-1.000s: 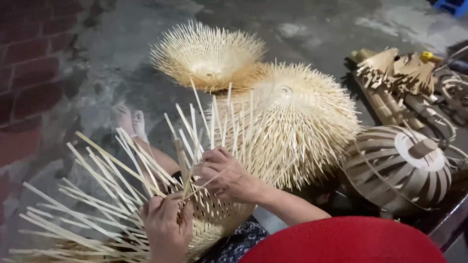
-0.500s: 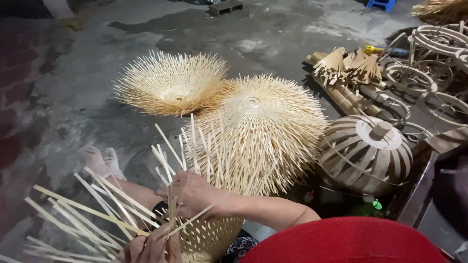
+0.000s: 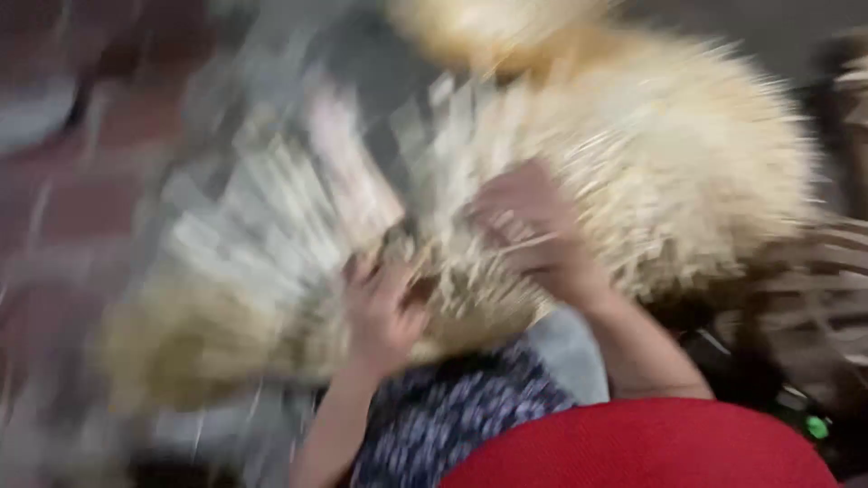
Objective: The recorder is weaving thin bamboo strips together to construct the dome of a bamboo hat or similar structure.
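a: bamboo weave (image 3: 271, 298), pale and blurred, lies across the lap, its loose splints (image 3: 298, 208) fanning up and to the left. how far along is the piece?

b: judged from the frame, partway. a woven body shows low at the left; many splints stand free and unworked, so much weaving looks left. motion blur hides the detail.

a: left hand (image 3: 384, 312)?

b: it rests on the weave near the middle, fingers curled down among the splints. whether it pinches one or only presses cannot be told.

a: right hand (image 3: 529, 221)?

b: it lies higher and to the right, fingers half bent, touching splints where the weave meets a spiky dome (image 3: 669, 154) behind. the grip itself is too smeared to read.

a: other things?

b: a second spiky form (image 3: 488, 27) at the top edge, a slatted frame (image 3: 814, 289) at the right, a red brim (image 3: 651, 447) at the bottom, patterned cloth (image 3: 443, 420) over the knees.
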